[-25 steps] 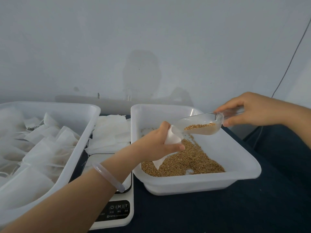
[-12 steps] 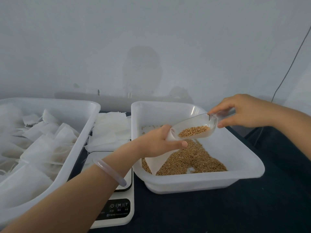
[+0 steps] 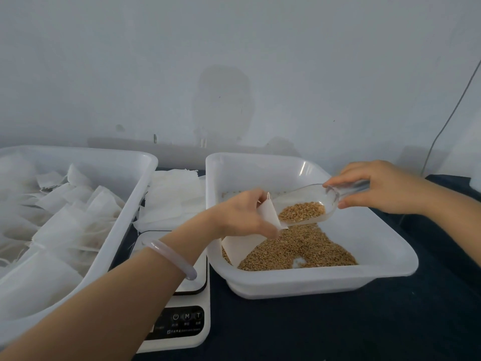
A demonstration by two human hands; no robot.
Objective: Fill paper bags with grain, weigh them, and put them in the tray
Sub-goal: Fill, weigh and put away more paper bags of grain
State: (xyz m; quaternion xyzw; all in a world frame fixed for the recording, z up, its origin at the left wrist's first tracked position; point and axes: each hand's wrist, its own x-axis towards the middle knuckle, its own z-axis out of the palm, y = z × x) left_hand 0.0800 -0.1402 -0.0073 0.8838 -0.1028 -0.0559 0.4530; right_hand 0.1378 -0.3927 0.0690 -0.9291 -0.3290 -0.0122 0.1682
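My left hand grips a white paper bag by its mouth, holding it open over the grain tray. My right hand holds the handle of a clear plastic scoop, which carries brown grain and is tilted down with its tip inside the bag's mouth. Loose brown grain lies in the tray under the bag. A white scale sits under my left forearm. The white tray on the left holds several white bags.
A stack of flat empty paper bags lies behind the scale, between the two trays. The table has a dark blue cover. A grey wall rises close behind, and a thin cable hangs at the right.
My right hand tipped the scoop downward to the left and pushed its tip into the bag's mouth. The grain slid toward the scoop's front. My left hand kept holding the bag.
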